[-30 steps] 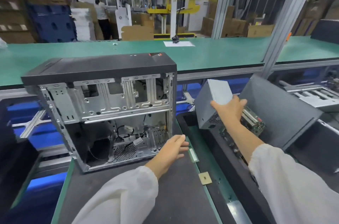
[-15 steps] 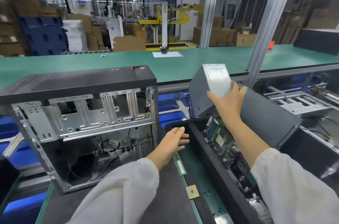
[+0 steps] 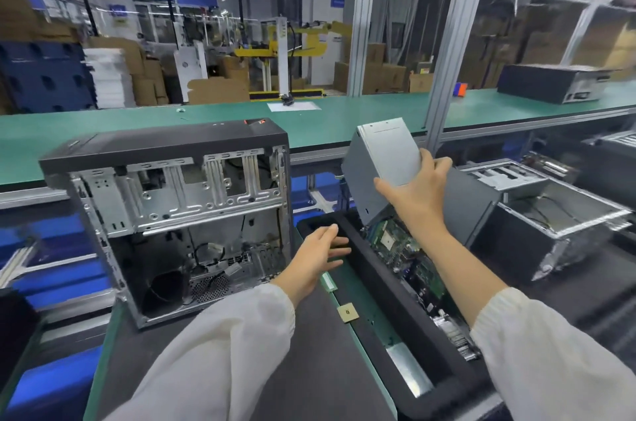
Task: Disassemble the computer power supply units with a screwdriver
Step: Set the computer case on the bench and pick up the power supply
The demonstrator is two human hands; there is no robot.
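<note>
Grey sheet-metal box-shaped power supply unit is out of the chassis, held in air over far end of the long black plastic bin w/ green circuit boards in it, well apart from the open black-and-silver desktop tower case on the dark counter. Right hand grips its lower end, fingers and thumb curled round the edges. Left hand has nothing in it, fingers straight and loosely spread, hovering by the bin's near-left rim.

Progress, judged: PSU removal from this case looks done; case bay mostly bare, some cables left inside. PSU itself not opened yet, no screwdriver in view, so unit teardown prob. remains, or drop-off first.

PSU long axis near upright, tilted, top end away from the person and a bit left; pale broad face toward camera.
</note>
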